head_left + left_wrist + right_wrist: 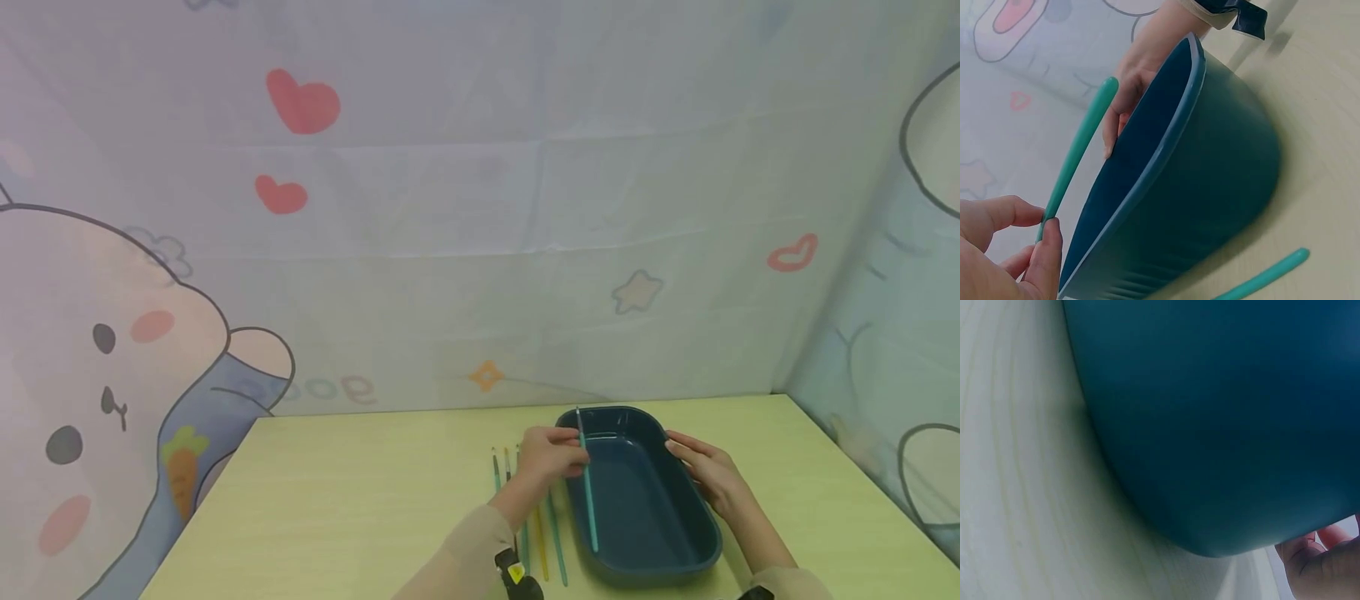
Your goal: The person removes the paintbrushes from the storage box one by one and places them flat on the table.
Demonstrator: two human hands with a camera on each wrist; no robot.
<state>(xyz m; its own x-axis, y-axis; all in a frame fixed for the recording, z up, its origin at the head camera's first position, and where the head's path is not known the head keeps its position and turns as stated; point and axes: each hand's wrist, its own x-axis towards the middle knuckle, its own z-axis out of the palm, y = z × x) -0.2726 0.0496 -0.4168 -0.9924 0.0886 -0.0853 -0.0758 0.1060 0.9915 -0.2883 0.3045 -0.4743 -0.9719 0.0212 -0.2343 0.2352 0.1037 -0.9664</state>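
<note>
My left hand [551, 457] pinches a turquoise paintbrush [591, 508] between thumb and fingers, over the left side of a dark blue rectangular basin [648, 508]. In the left wrist view the brush's rounded handle end [1082, 144] points up and away from the fingertips, beside the basin's rim [1169, 147]. My right hand [712, 473] holds the basin by its right rim, fingers over the edge. The right wrist view is mostly filled by the basin's outer wall [1210, 425], with the right hand's fingers [1329, 565] at its lower right edge.
Several more paintbrushes, among them a turquoise one [556, 537] and a yellow one [542, 546], lie side by side on the pale wooden table [360, 500] left of the basin, partly behind the left arm. A printed cloth backdrop [450, 208] stands behind the table.
</note>
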